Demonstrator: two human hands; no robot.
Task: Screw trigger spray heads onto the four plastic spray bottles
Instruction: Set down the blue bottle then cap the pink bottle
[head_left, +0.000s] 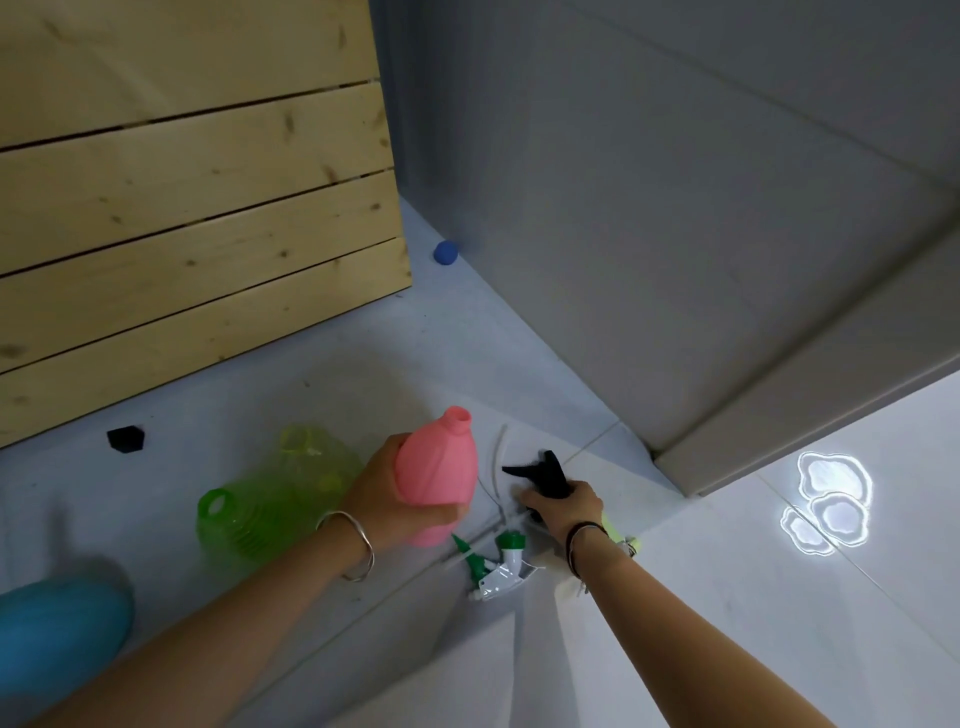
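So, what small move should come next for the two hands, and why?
Probably lift the black spray head in the right hand up to the pink bottle. The left hand holds that bottle with its neck open and bare, and the right hand grips the head.

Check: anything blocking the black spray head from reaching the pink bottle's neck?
Nothing visible does. The left hand holds the pink bottle with its mouth uncapped; the right hand grips the black spray head beside it. Thin white tubes lie on the floor between them.
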